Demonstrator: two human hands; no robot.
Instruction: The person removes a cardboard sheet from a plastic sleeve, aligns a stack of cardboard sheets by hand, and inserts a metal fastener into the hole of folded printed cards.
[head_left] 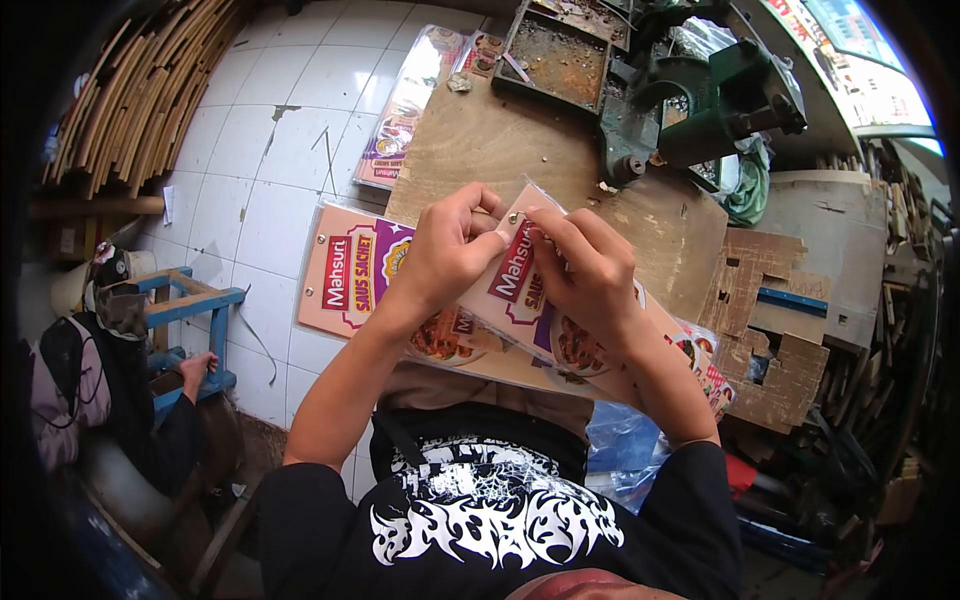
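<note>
Both hands are closed at the corner of a plastic-covered printed sign [515, 280] marked "Mahsuri". My left hand [455, 245] pinches its upper edge beside a round metal eyelet [514, 217]. Just right of that eyelet, the fingers of my right hand [590, 265] grip the same corner, and the fingertips are partly hidden. The sign lies tilted across my lap and the board's near edge. Beneath it is another "Saus Sachet" sign [340, 285], with two eyelets along its left end and food pictures partly covered by my forearms.
A wooden board tabletop [450, 150] carries a green metal press [710, 110] and a dirty metal tray [555, 60]. More wrapped signs [400, 120] lie at its far left. Left of me, another person's hand [198, 372] rests by a blue stool [190, 300]. Wood strips [150, 90] are stacked behind.
</note>
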